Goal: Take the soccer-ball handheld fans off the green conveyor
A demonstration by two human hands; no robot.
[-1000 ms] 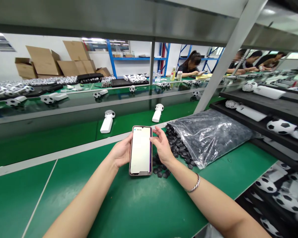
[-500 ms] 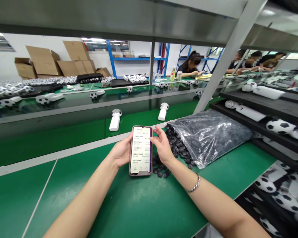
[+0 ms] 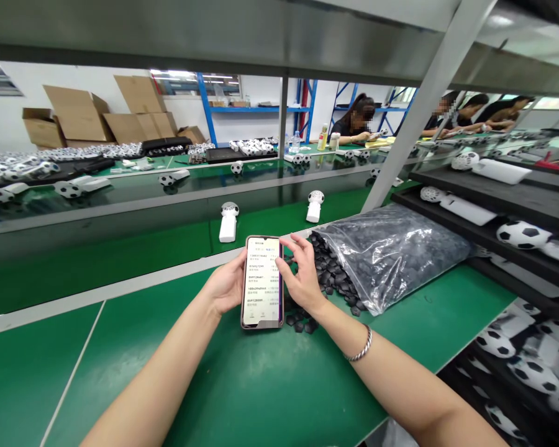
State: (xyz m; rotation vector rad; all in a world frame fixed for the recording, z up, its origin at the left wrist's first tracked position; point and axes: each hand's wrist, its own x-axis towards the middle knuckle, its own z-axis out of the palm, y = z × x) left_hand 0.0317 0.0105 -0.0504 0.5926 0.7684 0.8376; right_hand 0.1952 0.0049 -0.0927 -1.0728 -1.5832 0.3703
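Our L hand [image 3: 228, 287] is grasping the smartphone [image 3: 262, 282], held up over the green counter [image 3: 97, 347]. Our R hand [image 3: 302, 274] is curled at the phone's edge, fingers [image 3: 292, 243] by the screen; can't tell if it's gripping. Black hex pcs [image 3: 319, 279] lie just beside the phone, spilling from a clear plastic bag [image 3: 391, 257]. White football-head gadgets [image 3: 228, 222] stand farther along the counter.

We hold a smartphone [image 3: 262, 281] in our left hand [image 3: 228, 284]; our right hand [image 3: 302, 277] curls at its right edge, just beside loose black hexagonal pieces [image 3: 302, 320]; a clear plastic bag [image 3: 391, 257] of them lies right of centre on the green workbench [image 3: 270, 385].
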